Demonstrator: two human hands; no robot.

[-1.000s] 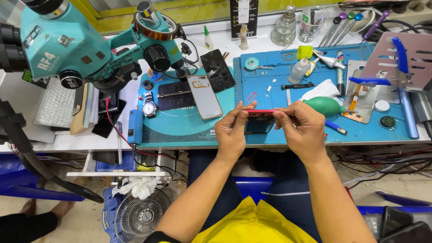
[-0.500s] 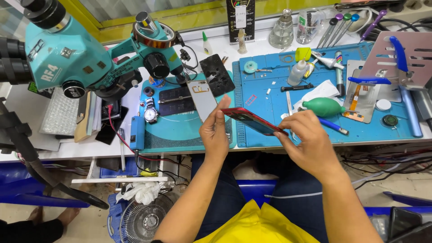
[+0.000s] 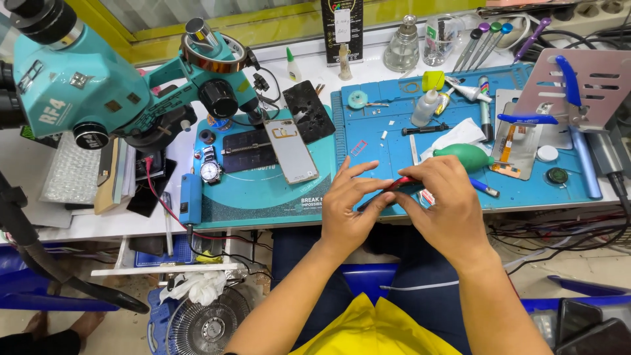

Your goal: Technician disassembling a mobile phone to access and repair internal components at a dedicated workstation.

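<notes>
Red phone (image 3: 394, 187) between both hands, clear bottle (image 3: 425, 108) behind

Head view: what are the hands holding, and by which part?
Both hands grip a thin red-edged phone: the left hand at its left end, the right hand over its right end.

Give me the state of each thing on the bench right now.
Red phone: held edge-on in both hands.
Left hand: gripping the phone, fingers spread.
Right hand: over the phone's other end.
Phone back panel: flat on the teal mat.
Watch: lying flat.
Green blower: on its side.
Microscope: swung aside.
</notes>
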